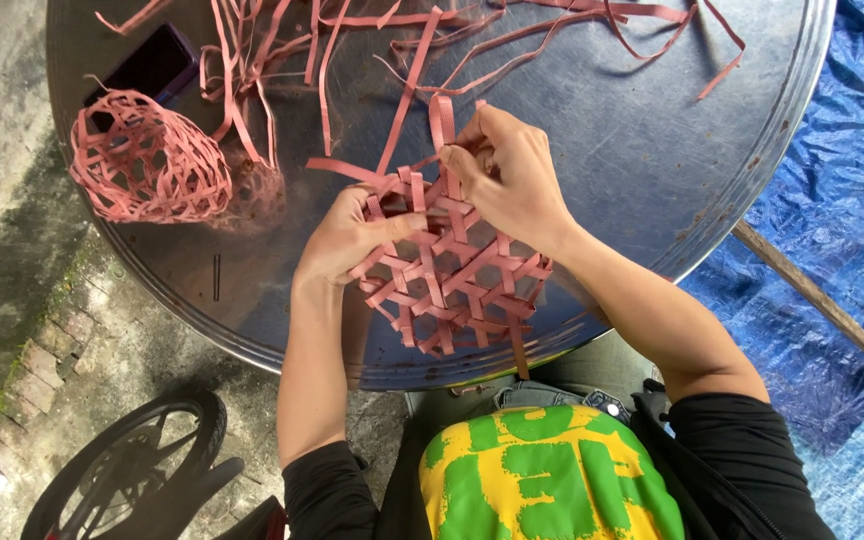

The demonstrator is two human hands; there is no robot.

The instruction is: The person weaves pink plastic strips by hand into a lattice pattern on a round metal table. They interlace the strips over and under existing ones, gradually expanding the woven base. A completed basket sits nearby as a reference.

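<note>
Half-woven pink strip lattice (pixel 450 275), open hexagonal mesh, flat-tilted at frame centre over round metal table's near edge. Loose strip ends stick out along its top. Both hands grip upper rim.

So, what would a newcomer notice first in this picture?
First, the pink open weave at the centre, held over the near edge of the round metal table: the left hand grips its left side and the right hand pinches a strip at its top. Next, a finished pink woven ball lies at the table's left, with loose pink strips scattered along the far side.
</note>
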